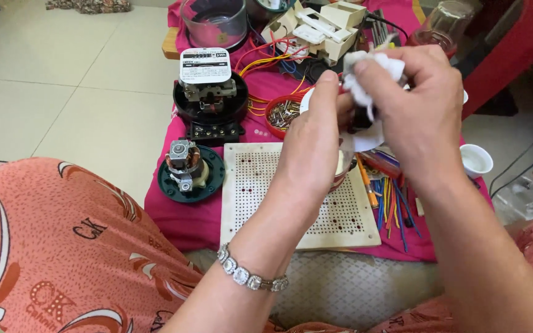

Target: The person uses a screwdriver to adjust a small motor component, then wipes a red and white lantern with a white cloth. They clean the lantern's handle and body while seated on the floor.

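My left hand (313, 145) and my right hand (417, 102) meet above the low table. Between them is a small dark part (361, 118) wrapped in a white cloth (365, 77). My right hand pinches the cloth over the part from the right; my left hand grips the part from the left, thumb up. Most of the part is hidden by fingers and cloth. Below the hands lies a cream perforated board (248, 185).
On the pink cloth (174, 213) sit a black electricity meter (209, 92), a green motor base (189, 169), a red bowl of screws (282, 114), coloured wires and screwdrivers (390, 197), a white cup (476, 160) and a clear jar (214, 21). My patterned knee (57, 246) is at left.
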